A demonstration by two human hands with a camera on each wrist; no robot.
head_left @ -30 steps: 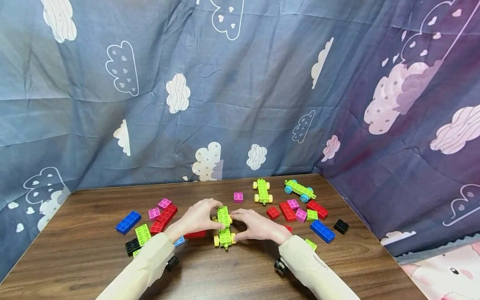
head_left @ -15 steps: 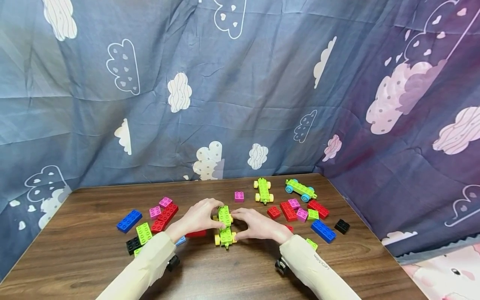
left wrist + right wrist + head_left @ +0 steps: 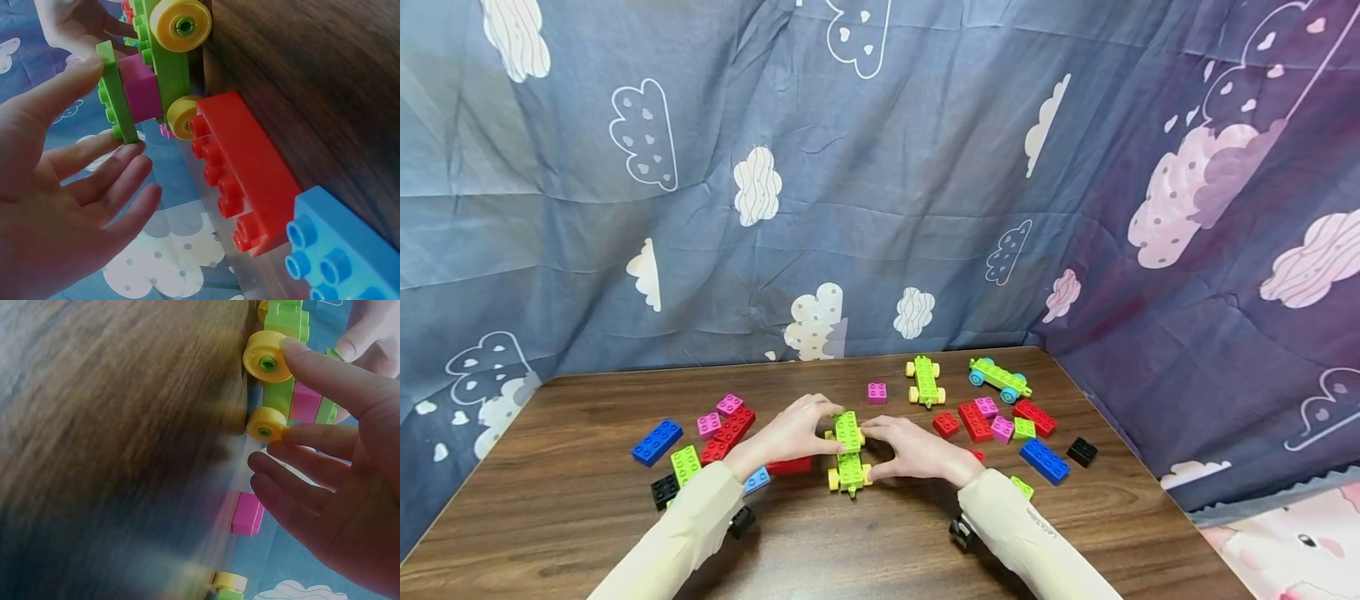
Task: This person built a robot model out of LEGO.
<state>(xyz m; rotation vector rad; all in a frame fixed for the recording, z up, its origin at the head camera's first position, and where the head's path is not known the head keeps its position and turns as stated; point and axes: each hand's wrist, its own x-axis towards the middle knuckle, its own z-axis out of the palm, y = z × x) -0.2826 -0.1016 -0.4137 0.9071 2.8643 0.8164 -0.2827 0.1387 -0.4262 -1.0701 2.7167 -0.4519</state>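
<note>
In the middle of the table stands a toy car with a lime green base (image 3: 851,475) and yellow wheels (image 3: 267,357). A pink brick (image 3: 141,87) sits on its studs, topped by a thin lime green brick (image 3: 116,94). My left hand (image 3: 797,429) pinches that top brick, thumb near one end and fingertips at the other. On the car's right side, my right hand (image 3: 913,450) holds two wheels between thumb and index finger, its other fingers extended. The far part of the base is hidden under the top brick.
A red brick (image 3: 250,172) and a light blue brick (image 3: 350,250) lie left of the car. Two other wheeled bases, one yellow-wheeled (image 3: 927,383) and one blue-wheeled (image 3: 1000,380), stand at the back right. Loose bricks are scattered on both sides; a cloud-printed curtain (image 3: 700,250) hangs behind.
My left hand and forearm have shifted slightly left, showing more of the light blue brick. The right hand and the car stay where they were.
</note>
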